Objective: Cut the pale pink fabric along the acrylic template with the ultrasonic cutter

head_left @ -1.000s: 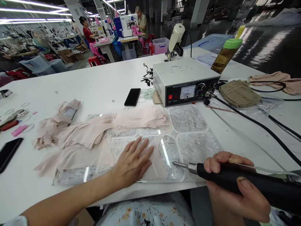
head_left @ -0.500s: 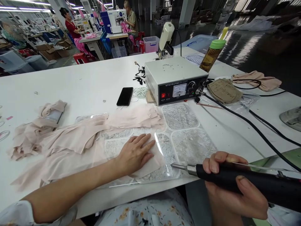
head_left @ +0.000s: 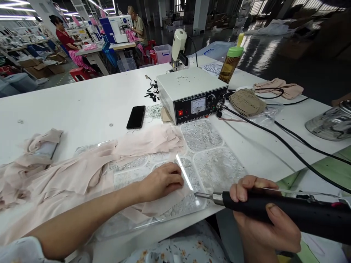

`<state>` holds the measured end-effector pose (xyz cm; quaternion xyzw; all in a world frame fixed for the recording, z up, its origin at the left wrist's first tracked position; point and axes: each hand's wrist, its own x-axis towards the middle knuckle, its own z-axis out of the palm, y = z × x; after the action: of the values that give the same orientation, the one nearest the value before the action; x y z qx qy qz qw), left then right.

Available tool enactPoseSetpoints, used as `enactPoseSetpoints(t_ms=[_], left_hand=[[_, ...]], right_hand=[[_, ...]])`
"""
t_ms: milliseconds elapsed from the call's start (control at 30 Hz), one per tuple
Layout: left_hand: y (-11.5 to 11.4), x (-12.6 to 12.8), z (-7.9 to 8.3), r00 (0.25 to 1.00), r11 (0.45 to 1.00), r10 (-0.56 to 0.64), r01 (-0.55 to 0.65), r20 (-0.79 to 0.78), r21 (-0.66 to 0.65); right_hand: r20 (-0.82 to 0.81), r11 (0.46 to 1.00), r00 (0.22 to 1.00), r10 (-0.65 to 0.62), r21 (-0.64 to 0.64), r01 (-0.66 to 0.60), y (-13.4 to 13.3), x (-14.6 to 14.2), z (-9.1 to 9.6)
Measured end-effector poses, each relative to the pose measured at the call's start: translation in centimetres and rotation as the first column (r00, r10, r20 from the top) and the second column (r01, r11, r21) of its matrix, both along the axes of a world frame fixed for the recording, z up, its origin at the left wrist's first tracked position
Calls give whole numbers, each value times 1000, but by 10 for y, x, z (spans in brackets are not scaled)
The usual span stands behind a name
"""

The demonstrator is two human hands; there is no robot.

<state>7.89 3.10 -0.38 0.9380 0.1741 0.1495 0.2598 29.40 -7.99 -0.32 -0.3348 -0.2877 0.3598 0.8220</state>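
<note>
My left hand [head_left: 161, 182] lies over a thin pale pink fabric piece [head_left: 161, 204] on a clear plastic sheet [head_left: 192, 210]. Its fingers are curled, with the tips bent down at the edge of the cloth. Black with a metal tip, the handheld ultrasonic welding tool [head_left: 246, 204] is wrapped by my right hand [head_left: 265, 215]. Its point comes close to the fabric's right edge; whether it touches is hard to see. Beneath the clear sheet is a marble-patterned mat [head_left: 216, 166]. More pink fabric pieces [head_left: 148, 142] lie layered behind and left of my left hand.
A white control box [head_left: 192, 87] stands behind the mat, its black cable [head_left: 285, 137] curving right. A phone [head_left: 136, 117], a green-capped bottle [head_left: 230, 64], brown card pieces [head_left: 247, 102] and a glass jar [head_left: 329, 122] are on the table. Two people work at sewing machines beyond.
My left hand's fingers, flat and spread before, are now curled at the fabric's edge. The tool's tip is nearer the cloth. The view has shifted to the right.
</note>
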Motion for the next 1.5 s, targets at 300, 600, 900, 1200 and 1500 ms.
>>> enactPoseSetpoints(t_ms=[300,600,900,1200,1500], left_hand=[[2,-7,-3,999,995,16,-12,40,-100],[1,-6,-6,998,1000,-9,9,69,-12],[1,-7,-5,999,1000,-5,5,53,-3],[0,-6,1,978,951,-196,171,76,259],[3,-8,-3,940,857,-333,335,-75,391]], right_hand=[[-4,1000,1000,-24,9,24,-5,-8,-3],[-29,1000,999,-28,11,29,-6,-17,-3],[-9,998,998,-59,3,59,-7,-13,0],[20,999,999,-51,1,51,-7,-19,-4],[26,999,999,-42,-11,42,-10,-18,-3]])
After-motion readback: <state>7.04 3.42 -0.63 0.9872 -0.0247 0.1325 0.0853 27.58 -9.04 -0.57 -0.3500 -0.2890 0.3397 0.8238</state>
